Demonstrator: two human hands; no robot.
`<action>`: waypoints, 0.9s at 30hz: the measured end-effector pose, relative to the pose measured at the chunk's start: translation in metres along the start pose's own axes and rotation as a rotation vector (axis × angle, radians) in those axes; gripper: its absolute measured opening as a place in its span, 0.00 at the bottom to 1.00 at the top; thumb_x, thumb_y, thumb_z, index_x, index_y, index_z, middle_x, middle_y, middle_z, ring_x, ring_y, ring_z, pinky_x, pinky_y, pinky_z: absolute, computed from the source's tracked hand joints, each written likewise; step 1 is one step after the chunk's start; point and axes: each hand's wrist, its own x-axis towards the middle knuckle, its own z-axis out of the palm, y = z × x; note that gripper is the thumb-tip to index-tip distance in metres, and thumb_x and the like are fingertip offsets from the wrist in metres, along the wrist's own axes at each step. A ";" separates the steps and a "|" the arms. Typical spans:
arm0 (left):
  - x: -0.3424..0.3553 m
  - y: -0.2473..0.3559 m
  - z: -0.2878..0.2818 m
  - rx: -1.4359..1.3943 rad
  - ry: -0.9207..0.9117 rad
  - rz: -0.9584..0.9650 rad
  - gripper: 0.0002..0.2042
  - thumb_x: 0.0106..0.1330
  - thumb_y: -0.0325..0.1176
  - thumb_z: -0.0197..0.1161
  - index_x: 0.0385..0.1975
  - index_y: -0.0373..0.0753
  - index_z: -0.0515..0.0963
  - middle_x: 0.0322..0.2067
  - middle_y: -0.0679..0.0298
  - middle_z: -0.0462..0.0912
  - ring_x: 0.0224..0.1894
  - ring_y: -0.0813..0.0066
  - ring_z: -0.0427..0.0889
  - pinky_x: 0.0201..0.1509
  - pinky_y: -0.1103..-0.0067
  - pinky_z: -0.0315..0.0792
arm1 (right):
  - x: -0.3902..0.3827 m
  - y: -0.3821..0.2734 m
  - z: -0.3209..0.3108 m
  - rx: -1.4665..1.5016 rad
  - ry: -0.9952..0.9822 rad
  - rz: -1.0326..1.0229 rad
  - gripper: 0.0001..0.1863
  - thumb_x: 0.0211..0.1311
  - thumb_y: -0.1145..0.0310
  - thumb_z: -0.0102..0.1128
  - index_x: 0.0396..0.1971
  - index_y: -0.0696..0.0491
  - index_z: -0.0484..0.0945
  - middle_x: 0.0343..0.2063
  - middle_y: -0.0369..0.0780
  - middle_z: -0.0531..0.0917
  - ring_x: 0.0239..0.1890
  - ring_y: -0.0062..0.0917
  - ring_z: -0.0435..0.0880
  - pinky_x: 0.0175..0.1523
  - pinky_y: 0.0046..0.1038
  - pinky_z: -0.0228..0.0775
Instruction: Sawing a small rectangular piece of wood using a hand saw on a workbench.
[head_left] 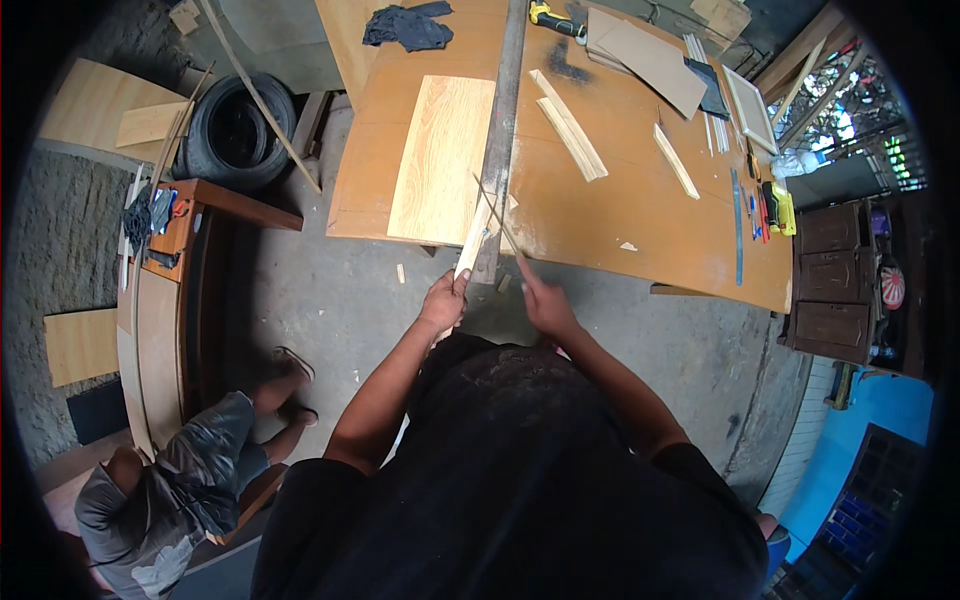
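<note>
Just beyond the table's near edge, my left hand (443, 304) is wrapped round the near end of a pale wooden strip (468, 257). The strip's far end rests at a dark narrow beam (503, 120) running across the tabletop. Closed in my right hand (548, 307) is a handsaw (508, 234), seen nearly edge-on as a thin dark blade. Its blade slants away to the left and crosses over the strip's far part; the handle is hidden by my fingers. A wood-grain board (440, 150) lies left of the beam.
Loose wooden strips (572, 140) lie on the orange-brown table (640, 235). Brown sheets (645, 60), a yellow-black tool (553, 17) and a dark cloth (408, 27) are farther back. A seated person (190, 480) is at left, near tyres (235, 130). A dark cabinet (830, 285) stands right.
</note>
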 end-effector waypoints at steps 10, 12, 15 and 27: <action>-0.001 0.004 0.004 0.153 0.105 0.008 0.22 0.76 0.52 0.47 0.41 0.34 0.72 0.19 0.58 0.77 0.14 0.66 0.76 0.19 0.70 0.73 | -0.052 0.024 0.018 0.007 -0.001 0.089 0.31 0.67 0.73 0.46 0.71 0.46 0.58 0.28 0.59 0.79 0.32 0.56 0.80 0.39 0.50 0.71; -0.003 0.005 0.004 0.180 0.095 0.004 0.22 0.76 0.52 0.47 0.41 0.35 0.72 0.20 0.56 0.78 0.14 0.65 0.77 0.19 0.70 0.73 | -0.064 0.032 0.018 -0.008 0.083 -0.044 0.31 0.68 0.73 0.47 0.71 0.45 0.57 0.28 0.59 0.79 0.32 0.55 0.81 0.39 0.49 0.72; -0.003 0.002 0.005 0.212 0.117 0.017 0.22 0.76 0.52 0.47 0.42 0.35 0.73 0.20 0.55 0.78 0.13 0.66 0.76 0.20 0.69 0.73 | -0.024 -0.001 -0.003 0.058 -0.062 0.115 0.32 0.68 0.72 0.48 0.72 0.43 0.56 0.32 0.61 0.79 0.37 0.53 0.83 0.39 0.47 0.73; -0.006 -0.030 0.004 0.258 0.177 0.091 0.20 0.76 0.49 0.47 0.39 0.35 0.72 0.24 0.49 0.77 0.27 0.54 0.77 0.31 0.64 0.71 | -0.017 -0.011 -0.004 0.057 0.000 -0.048 0.32 0.68 0.70 0.48 0.72 0.43 0.56 0.33 0.58 0.81 0.37 0.55 0.81 0.43 0.51 0.72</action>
